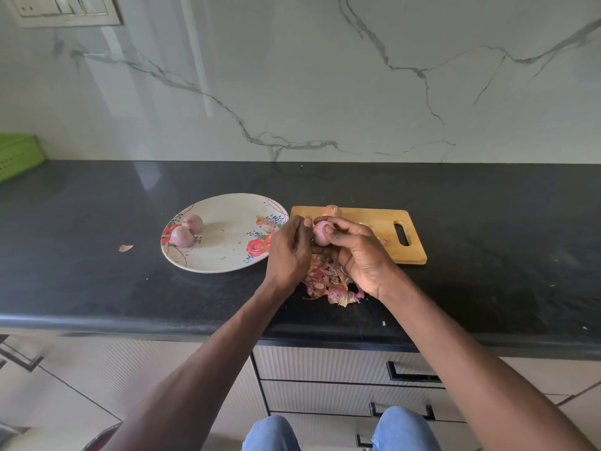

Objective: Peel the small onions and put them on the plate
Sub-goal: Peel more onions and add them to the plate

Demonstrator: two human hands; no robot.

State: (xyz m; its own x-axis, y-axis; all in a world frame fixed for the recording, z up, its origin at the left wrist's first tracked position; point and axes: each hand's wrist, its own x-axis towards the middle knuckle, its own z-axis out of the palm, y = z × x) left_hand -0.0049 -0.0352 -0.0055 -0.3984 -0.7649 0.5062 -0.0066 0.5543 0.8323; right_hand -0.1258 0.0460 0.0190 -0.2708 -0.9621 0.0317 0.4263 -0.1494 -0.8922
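A pale pink small onion (320,234) is held over the counter between both hands. My right hand (357,252) grips it from the right, thumb on its front. My left hand (289,249) curls against its left side, fingertips at its top. Two peeled onions (187,231) lie on the left part of the floral plate (227,255). An unpeeled brown onion (331,210) sits on the wooden cutting board (383,226), just behind my hands. A heap of onion skins (328,283) lies on the counter under my hands.
The black counter (97,271) runs across the view, with one loose skin flake (125,248) left of the plate. A green basket (18,156) stands at the far left against the marble wall. Drawers sit below the counter edge.
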